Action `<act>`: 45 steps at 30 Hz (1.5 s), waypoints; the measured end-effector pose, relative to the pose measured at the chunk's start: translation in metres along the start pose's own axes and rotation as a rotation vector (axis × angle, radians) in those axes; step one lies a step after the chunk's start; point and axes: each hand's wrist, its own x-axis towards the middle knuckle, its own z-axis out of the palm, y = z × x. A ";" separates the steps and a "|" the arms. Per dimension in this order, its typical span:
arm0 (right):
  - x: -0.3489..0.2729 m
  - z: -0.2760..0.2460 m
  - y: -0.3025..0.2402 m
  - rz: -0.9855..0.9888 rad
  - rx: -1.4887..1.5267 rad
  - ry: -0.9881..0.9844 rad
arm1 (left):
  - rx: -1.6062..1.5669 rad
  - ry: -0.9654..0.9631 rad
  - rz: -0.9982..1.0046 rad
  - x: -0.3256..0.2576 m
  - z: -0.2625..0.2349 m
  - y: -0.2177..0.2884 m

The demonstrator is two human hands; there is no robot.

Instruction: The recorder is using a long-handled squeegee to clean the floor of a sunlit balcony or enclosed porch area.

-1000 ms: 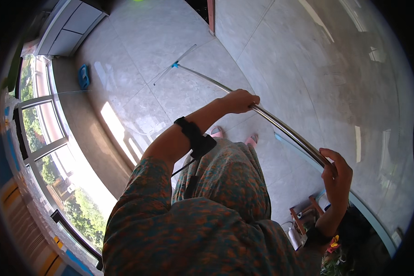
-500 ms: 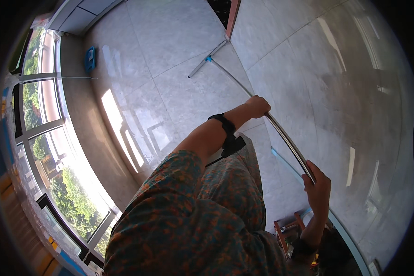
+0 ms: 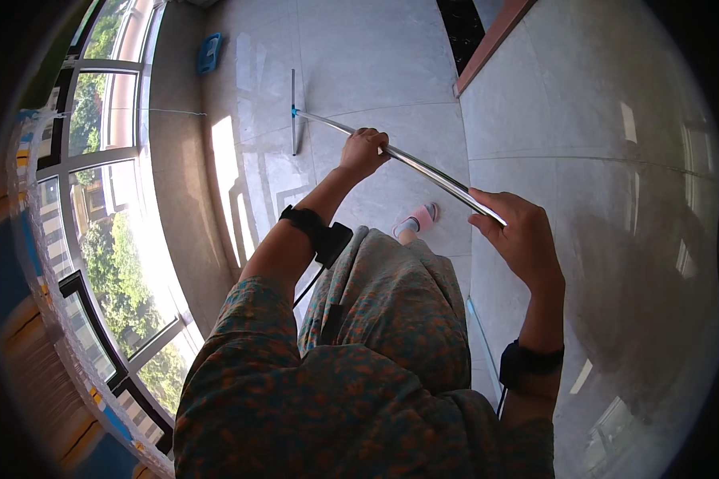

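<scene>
Metal pole [image 3: 423, 168] in both hands.

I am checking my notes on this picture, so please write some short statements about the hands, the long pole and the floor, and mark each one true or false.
1. Both hands grip the metal pole. True: the left hand holds it further down, and the right hand holds its upper end.
2. The flat head of the pole is lifted high above the floor. False: it rests on the pale tiled floor.
3. A black band sits on the left wrist. True.
4. The blue object lies right beside the pink slipper. False: it lies far off, near the windows.
5. The right hand is empty. False: it is closed on the pole.
</scene>
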 end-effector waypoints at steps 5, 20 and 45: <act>0.071 -0.012 -0.007 -0.125 0.123 -0.180 | -0.028 0.046 -0.245 -0.067 -0.025 -0.014; 0.195 0.149 -0.072 -0.452 0.156 -0.508 | -0.150 0.109 -1.023 -0.217 0.041 -0.068; 0.378 -0.039 -0.150 -0.560 0.145 -0.191 | -0.049 0.609 -0.679 0.068 -0.149 -0.117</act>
